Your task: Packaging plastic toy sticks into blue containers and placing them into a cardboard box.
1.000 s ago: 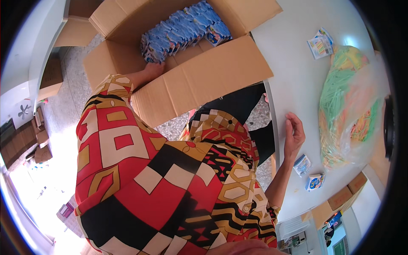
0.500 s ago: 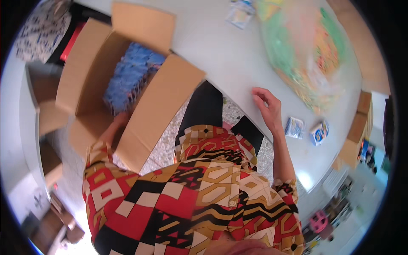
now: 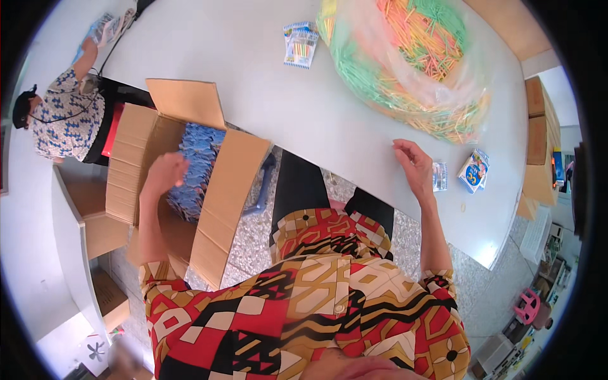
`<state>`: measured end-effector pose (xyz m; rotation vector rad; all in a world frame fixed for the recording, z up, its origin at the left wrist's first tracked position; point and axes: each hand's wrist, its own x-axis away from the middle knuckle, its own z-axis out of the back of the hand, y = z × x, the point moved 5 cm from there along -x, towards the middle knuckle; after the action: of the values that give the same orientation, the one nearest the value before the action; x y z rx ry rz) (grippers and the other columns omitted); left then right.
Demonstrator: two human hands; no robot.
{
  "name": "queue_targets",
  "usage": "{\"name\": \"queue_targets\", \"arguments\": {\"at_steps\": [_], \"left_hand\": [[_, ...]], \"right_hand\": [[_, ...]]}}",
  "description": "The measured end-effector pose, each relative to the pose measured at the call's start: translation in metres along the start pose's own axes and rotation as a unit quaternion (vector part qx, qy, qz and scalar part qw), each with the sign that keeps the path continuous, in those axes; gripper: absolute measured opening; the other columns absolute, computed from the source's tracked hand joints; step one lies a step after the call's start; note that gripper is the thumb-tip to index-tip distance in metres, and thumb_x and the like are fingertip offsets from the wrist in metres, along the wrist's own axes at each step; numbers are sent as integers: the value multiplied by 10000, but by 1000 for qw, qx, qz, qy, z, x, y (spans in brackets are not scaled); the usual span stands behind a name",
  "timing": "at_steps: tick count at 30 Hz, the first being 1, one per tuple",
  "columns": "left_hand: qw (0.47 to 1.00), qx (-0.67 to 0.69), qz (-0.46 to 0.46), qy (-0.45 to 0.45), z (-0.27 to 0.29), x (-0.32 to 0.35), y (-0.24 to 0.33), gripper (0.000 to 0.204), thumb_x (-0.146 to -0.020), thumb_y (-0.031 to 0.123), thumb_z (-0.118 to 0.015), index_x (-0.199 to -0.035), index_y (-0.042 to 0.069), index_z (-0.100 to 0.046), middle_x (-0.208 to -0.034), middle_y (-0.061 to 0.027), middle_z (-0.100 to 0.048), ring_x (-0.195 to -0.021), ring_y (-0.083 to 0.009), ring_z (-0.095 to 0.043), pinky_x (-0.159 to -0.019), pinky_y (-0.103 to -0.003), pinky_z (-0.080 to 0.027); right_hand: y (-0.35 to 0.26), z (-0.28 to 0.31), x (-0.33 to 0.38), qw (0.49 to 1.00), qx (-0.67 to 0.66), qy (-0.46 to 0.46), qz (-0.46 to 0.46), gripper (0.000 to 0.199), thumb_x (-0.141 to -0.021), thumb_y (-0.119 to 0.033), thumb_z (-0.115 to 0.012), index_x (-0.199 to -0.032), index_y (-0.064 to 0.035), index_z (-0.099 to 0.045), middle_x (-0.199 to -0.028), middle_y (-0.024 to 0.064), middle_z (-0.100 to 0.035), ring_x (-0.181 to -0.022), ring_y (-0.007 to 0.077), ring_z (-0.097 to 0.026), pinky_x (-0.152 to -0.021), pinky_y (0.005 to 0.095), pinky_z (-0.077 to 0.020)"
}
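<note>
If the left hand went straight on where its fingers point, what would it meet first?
Most likely the blue packets in the open cardboard box. The left hand overlaps their edge in view, but its height is unclear, so it might pass over them.

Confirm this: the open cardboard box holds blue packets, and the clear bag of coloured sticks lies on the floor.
Wrong in one respect: the head view shows the clear bag of coloured sticks lying on the white table. The open cardboard box holds blue packets, as stated.

Packets (image 3: 197, 158) in carton (image 3: 233, 183), left of bag (image 3: 405, 79) on table (image 3: 253, 82)
</note>
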<state>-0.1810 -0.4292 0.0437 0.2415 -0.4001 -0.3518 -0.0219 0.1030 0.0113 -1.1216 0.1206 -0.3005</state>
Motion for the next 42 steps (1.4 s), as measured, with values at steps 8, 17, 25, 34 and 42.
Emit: {"name": "queue_targets", "arguments": {"at_steps": [8,17,25,34,42], "left_hand": [[966,163,-168,112,30,-163,185,449,-852,273,-650,-1189,11,-511,-1047,-126,-594,-891,-186,-596,-788,-308,-483],[965,246,16,92,-3,-317,188,773,-615,347,-803,-1214,-31,-494,-1180,-193,-584,-1085,-279,-585,-877,-383,-489],[938,344,16,49,-31,-372,177,544,-601,153,-806,-1084,-9,-616,-994,-137,-669,-913,-238,-651,-766,-364,-532],[892,428,-19,145,-27,-336,200,523,-569,89,-772,-1055,13,-592,-978,-118,-651,-896,-214,-635,-761,-356,-523],[766,623,-68,146,-13,-240,220,379,-691,-61,-658,-1053,16,-579,-970,-68,-655,-850,-175,-639,-759,-338,-529]], "right_hand": [[-12,-6,6,999,-11,4,44,192,-885,-62,-586,-1059,0,-636,-902,20,-661,-784,74,-562,-758,228,-466],[-1,1,27,1000,2,-13,25,193,-883,-58,-590,-1061,5,-630,-897,31,-658,-778,83,-569,-736,235,-470],[0,9,33,1000,-19,-5,5,191,-879,-43,-593,-1061,-1,-633,-908,36,-659,-795,88,-583,-739,231,-476],[0,6,33,998,-54,-20,11,212,-878,-52,-592,-1084,-16,-627,-926,40,-669,-829,94,-604,-769,251,-485],[-14,-12,7,994,-73,-64,49,208,-874,-49,-593,-1075,-6,-624,-914,64,-675,-814,125,-622,-753,259,-498]]}}
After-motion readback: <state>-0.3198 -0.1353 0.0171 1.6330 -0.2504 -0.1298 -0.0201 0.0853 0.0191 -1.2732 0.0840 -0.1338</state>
